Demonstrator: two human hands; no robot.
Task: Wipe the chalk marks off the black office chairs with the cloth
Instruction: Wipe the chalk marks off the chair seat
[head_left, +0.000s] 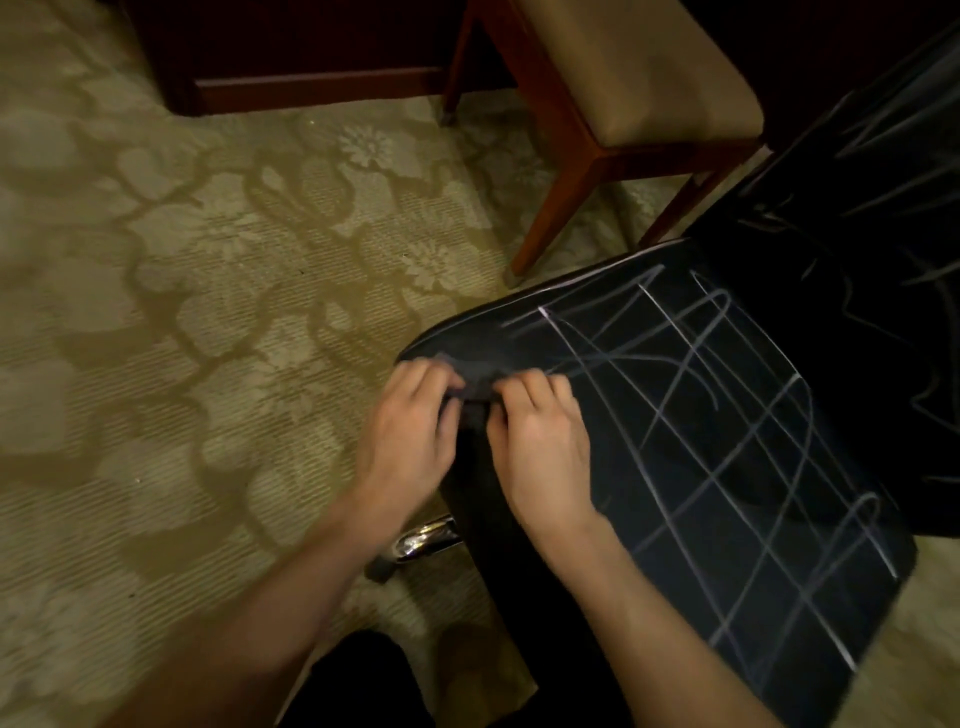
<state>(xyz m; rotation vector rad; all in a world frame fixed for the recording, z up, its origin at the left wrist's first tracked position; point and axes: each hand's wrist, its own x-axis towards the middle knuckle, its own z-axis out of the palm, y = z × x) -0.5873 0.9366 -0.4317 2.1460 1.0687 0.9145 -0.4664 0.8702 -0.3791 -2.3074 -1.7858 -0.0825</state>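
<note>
both forearms reach in from the bottom edge, and the left hand (410, 426) and right hand (540, 441) pinch a dark cloth (475, 387) between curled fingers, bunching it at the front corner of the black office chair (701, 415) seat. chalk marks (675, 374) criss-cross nearly the whole seat and run up the backrest (857, 182) too. nothing looks wiped yet, so by my read the job is barely started. behind it, a wooden chair (623, 93) stands on patterned carpet (182, 260).
</note>
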